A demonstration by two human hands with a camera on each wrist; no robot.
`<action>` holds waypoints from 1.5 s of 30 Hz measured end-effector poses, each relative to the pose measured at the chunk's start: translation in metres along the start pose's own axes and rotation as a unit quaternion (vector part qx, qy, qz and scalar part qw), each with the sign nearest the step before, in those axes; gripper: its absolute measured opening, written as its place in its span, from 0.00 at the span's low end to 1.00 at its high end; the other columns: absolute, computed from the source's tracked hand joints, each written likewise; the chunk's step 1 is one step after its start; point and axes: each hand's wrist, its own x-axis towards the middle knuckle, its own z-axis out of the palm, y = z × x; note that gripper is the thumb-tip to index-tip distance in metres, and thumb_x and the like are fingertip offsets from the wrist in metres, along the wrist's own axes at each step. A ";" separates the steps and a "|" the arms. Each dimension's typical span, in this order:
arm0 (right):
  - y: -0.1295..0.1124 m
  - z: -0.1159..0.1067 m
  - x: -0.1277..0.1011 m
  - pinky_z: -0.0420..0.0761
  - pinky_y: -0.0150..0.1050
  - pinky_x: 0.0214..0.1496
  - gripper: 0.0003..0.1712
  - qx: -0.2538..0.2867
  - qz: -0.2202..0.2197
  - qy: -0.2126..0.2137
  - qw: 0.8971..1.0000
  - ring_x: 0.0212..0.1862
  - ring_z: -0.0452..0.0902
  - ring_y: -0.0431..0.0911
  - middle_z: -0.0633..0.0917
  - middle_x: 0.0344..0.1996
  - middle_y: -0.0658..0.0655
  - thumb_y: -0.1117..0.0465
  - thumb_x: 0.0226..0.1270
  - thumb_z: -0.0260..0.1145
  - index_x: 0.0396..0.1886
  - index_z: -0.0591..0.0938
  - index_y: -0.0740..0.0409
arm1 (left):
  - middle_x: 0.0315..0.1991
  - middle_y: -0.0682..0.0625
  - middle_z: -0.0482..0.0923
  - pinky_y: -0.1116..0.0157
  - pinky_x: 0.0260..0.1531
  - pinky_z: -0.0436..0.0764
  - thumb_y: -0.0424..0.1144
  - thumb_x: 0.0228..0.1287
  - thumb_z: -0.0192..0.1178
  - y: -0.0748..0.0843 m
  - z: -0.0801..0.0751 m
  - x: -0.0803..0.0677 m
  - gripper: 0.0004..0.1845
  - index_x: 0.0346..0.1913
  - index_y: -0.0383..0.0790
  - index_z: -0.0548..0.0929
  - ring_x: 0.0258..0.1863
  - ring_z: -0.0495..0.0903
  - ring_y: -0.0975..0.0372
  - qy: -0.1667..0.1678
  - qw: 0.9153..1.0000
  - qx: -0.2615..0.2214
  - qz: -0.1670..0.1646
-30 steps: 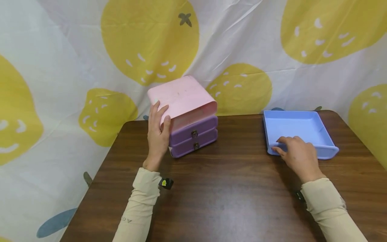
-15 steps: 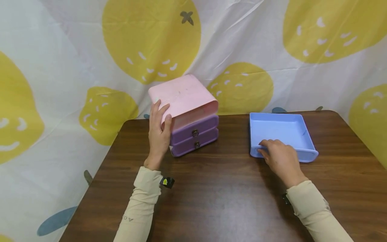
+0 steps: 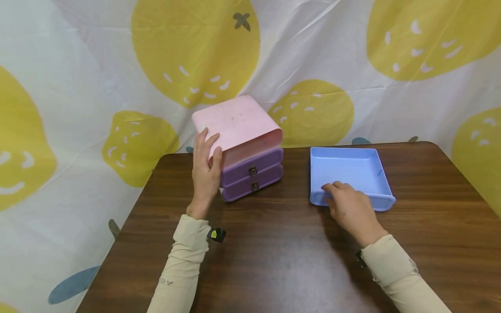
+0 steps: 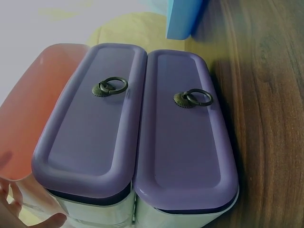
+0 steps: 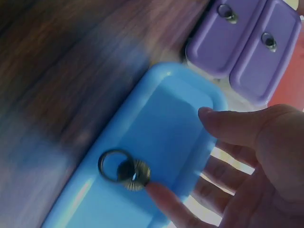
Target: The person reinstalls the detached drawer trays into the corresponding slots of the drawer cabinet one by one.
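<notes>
A small cabinet stands left of centre in the head view. Its pink top housing [image 3: 238,121] has an open front slot, above two purple drawers [image 3: 252,174] with ring pulls, both pushed in. Against the housing's left edge rests my left hand [image 3: 205,171], fingers extended and thumb near the front corner. A shallow blue drawer [image 3: 348,169] lies on the table to the right. My right hand [image 3: 350,208] pinches its front panel, thumb outside and other fingers over the rim. In the right wrist view a brass ring pull [image 5: 133,173] shows on that panel.
Everything stands on a brown wood-grain table [image 3: 274,261]. Close behind it hangs a white cloth [image 3: 313,52] printed with yellow fruit. A gap of bare tabletop separates the purple drawers from the blue one.
The blue drawer has slid left across the table toward the cabinet, with my right hand holding its front. My left hand and the cabinet have stayed in place.
</notes>
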 end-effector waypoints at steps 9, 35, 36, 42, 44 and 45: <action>0.029 -0.017 -0.013 0.79 0.66 0.43 0.26 -0.021 0.040 0.072 0.996 0.55 0.77 0.69 0.81 0.54 0.72 0.52 0.54 0.82 0.48 0.87 0.62 | 0.83 0.56 0.60 0.39 0.80 0.54 0.52 0.80 0.50 0.000 0.001 0.001 0.22 0.71 0.54 0.78 0.86 0.46 0.55 0.002 1.000 0.000 0.004; 0.102 -0.013 -0.046 0.64 0.36 0.28 0.19 0.093 0.117 0.058 0.987 0.28 0.68 0.48 0.77 0.22 0.57 0.53 0.58 0.81 0.22 0.79 0.56 | 0.83 0.56 0.59 0.40 0.79 0.60 0.49 0.80 0.51 0.001 0.002 -0.001 0.22 0.70 0.53 0.78 0.87 0.44 0.57 0.004 1.000 -0.015 -0.002; 0.100 -0.014 -0.047 0.63 0.35 0.27 0.20 0.097 0.115 0.069 0.986 0.27 0.68 0.46 0.77 0.22 0.56 0.53 0.58 0.81 0.22 0.78 0.54 | 0.83 0.56 0.59 0.40 0.79 0.60 0.50 0.80 0.51 0.002 0.002 -0.001 0.22 0.71 0.53 0.78 0.87 0.44 0.57 0.005 1.000 -0.015 -0.002; 0.083 -0.029 -0.047 0.71 0.14 0.31 0.13 0.178 0.118 0.112 0.970 0.34 0.69 0.17 0.89 0.44 0.68 0.58 0.54 0.84 0.30 0.87 0.56 | 0.83 0.56 0.59 0.40 0.79 0.59 0.52 0.80 0.50 0.003 0.001 0.000 0.22 0.71 0.54 0.78 0.87 0.44 0.58 0.002 1.000 -0.009 -0.001; 0.076 -0.035 -0.046 0.73 0.10 0.37 0.13 0.216 0.124 0.116 0.961 0.40 0.68 0.11 0.88 0.53 0.71 0.59 0.54 0.84 0.35 0.89 0.58 | 0.83 0.56 0.59 0.40 0.79 0.58 0.53 0.80 0.50 0.003 0.001 -0.001 0.23 0.71 0.53 0.78 0.87 0.44 0.56 0.001 1.000 -0.007 -0.002; 0.072 -0.038 -0.045 0.74 0.10 0.39 0.14 0.230 0.127 0.117 0.958 0.42 0.69 0.10 0.87 0.54 0.71 0.59 0.54 0.84 0.36 0.89 0.59 | 0.83 0.56 0.59 0.40 0.80 0.58 0.53 0.80 0.50 0.003 0.000 -0.001 0.23 0.71 0.53 0.78 0.87 0.45 0.56 0.002 1.000 -0.006 -0.002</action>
